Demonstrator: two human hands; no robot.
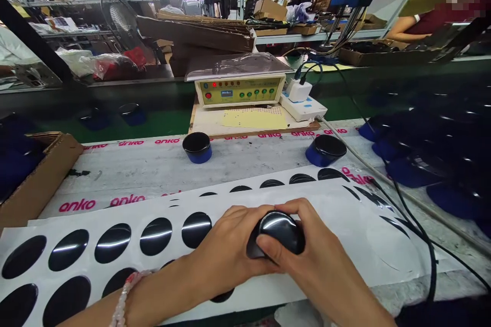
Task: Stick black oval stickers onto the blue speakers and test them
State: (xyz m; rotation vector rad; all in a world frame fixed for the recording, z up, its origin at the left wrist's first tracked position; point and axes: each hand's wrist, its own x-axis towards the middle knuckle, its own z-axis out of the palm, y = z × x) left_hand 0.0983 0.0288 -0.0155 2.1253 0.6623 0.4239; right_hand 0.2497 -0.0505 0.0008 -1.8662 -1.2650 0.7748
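Two bare hands grip a glossy black-topped piece [282, 227] over a workbench, the left hand [226, 240] curled around its left side and the right hand [320, 248] closed on its right, with the right thumb pressed across the shiny face. A beaded bracelet [126, 296] in pink and white circles the left wrist. Beneath both hands lies a white sheet [276, 286] of glossy black discs [156, 236] — ovals to the camera — set in rows to the left of the left hand. To the right of the right hand, black cables [429, 250] run over the sheet's edge.

Beyond the left hand, a blue cup with a black top [197, 147] stands upright on a bench covering [126, 173] printed "anko"; a second black-topped blue cup [326, 150] stands beyond the right hand. Farther off, straight ahead of the hands, sits a bench instrument [240, 90] with a yellow panel, a lit red light and green buttons, just beside a white power strip [305, 107] holding a plug. Well to the left of the left hand, a cardboard box [49, 173] holds blue pieces; more blue cups [418, 163] crowd the area past the right hand — many in deep shadow.
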